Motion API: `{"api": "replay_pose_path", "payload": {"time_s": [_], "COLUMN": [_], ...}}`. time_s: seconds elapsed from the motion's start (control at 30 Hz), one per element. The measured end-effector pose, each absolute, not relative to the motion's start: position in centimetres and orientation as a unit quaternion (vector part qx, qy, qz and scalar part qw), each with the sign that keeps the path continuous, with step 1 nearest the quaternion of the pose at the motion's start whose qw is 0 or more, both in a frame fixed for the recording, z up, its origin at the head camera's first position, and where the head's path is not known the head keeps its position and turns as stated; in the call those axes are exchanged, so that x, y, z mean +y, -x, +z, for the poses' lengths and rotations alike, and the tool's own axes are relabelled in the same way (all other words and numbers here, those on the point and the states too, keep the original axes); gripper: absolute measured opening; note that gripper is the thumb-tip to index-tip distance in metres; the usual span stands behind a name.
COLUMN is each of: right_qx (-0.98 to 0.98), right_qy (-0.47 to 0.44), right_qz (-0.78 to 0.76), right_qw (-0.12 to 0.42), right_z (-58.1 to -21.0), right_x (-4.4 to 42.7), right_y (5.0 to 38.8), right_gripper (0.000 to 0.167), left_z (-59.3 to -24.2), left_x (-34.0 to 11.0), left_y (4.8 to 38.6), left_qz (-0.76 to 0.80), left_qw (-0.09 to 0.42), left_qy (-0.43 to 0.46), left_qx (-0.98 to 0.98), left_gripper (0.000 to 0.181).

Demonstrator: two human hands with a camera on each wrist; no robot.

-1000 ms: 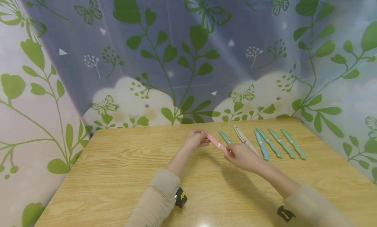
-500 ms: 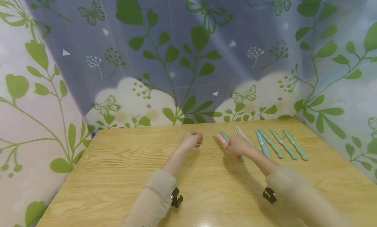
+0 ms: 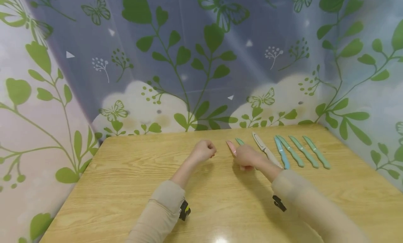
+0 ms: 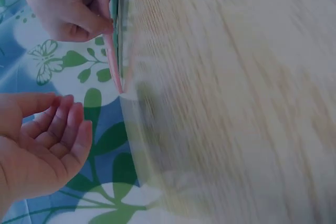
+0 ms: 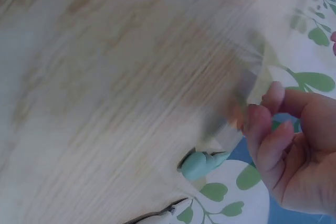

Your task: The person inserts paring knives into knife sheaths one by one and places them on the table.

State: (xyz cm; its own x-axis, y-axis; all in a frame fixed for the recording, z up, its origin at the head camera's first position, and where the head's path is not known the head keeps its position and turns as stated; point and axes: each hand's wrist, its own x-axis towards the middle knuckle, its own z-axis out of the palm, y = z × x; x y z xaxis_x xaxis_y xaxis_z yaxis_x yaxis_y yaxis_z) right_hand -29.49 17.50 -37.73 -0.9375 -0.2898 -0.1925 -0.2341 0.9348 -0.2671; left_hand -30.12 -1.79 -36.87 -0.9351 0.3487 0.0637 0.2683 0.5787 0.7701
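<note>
My right hand point(image 3: 248, 156) pinches a pink-handled knife point(image 3: 231, 146) low over the wooden table. Its front part shows past my fingers in the head view; the rest is under the hand. In the left wrist view, thumb and fingers meet on the pink knife point(image 4: 114, 64), beside a green strip. A green knife point(image 3: 240, 141) lies just right of it, partly hidden by that hand. My left hand point(image 3: 204, 150) hovers to the left with nothing in it. The left wrist view shows that hand point(image 4: 50, 145) with its fingers loosely bent.
Right of my right hand lie a beige knife point(image 3: 266, 149), a blue knife point(image 3: 282, 153) and several green knives point(image 3: 303, 152) in a row. The blue one touches or nearly touches its green neighbour. A patterned curtain point(image 3: 176, 78) stands behind the wooden table point(image 3: 126, 187).
My left hand has let go of the pink knife and drawn slightly left. With the knife, my right hand has come down beside the leftmost green knife and shifted a little left.
</note>
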Motion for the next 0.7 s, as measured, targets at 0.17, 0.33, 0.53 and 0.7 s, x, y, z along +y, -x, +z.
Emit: {"api": "replay_pose_path", "payload": {"time_s": [0.17,0.33,0.53,0.7], "right_qx": [0.978,0.979,0.976,0.979], "right_qy": [0.12,0.124,0.103,0.119], "right_qz": [-0.121,-0.102,-0.101,-0.106], "right_qw": [0.122,0.125,0.164,0.124], "right_z": [-38.3,-38.4,-37.7,-38.1], "right_x": [17.1,16.8,17.1,17.8], "right_y": [29.8,30.1,30.2,30.4], "right_gripper": [0.056,0.02,0.025,0.04], "left_z": [-36.2,-35.7,-35.3,-35.1], "left_x": [-3.2,-4.8,-6.3,-7.3], "left_y": [29.9,30.0,29.8,29.6], "left_qz": [0.378,0.361,0.345,0.306], "left_qw": [0.037,0.029,0.019,0.0], "left_qy": [-0.168,-0.169,-0.167,-0.148], "left_qx": [0.91,0.917,0.924,0.94], "left_gripper": [0.018,0.023,0.024,0.028]}}
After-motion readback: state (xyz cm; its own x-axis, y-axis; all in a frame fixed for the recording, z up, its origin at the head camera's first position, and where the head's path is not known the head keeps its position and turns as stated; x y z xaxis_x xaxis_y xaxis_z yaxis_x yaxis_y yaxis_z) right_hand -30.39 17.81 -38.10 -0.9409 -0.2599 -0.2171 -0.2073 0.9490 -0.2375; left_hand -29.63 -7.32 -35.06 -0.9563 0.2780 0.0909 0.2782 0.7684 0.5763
